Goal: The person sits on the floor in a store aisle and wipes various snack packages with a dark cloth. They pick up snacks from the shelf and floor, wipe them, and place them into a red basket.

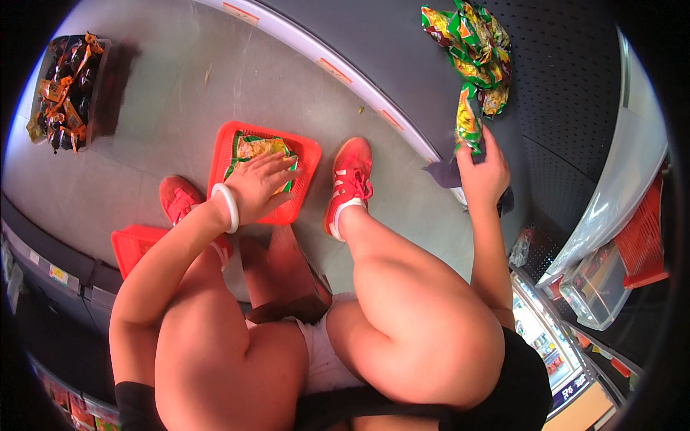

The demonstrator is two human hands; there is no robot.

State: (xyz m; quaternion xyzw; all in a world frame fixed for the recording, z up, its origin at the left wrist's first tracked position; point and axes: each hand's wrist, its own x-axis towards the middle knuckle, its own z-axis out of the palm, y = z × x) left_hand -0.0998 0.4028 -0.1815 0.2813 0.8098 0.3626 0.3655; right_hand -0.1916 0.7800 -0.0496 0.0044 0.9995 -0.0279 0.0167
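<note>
My right hand [485,175] grips the lower end of a small green and yellow snack packet [468,116] above the dark grey shelf [399,59]. Just beyond it lies a pile of similar packets [480,46]. A dark cloth [446,173] shows behind and beside that hand, partly hidden by it. My left hand [262,183], with a white bangle [229,207] on its wrist, is spread over the red plastic basket [308,156]. Under its fingers are green and yellow packets [261,144], partly covered; whether the palm touches them I cannot tell.
A clear bin of dark and orange packets [67,94] stands on the floor at far left. Another red basket [135,245] is near my left foot. A reddish box-like object [280,269] sits between my legs. The shelf's white edge strip [323,51] crosses ahead; a clear container [595,291] is at right.
</note>
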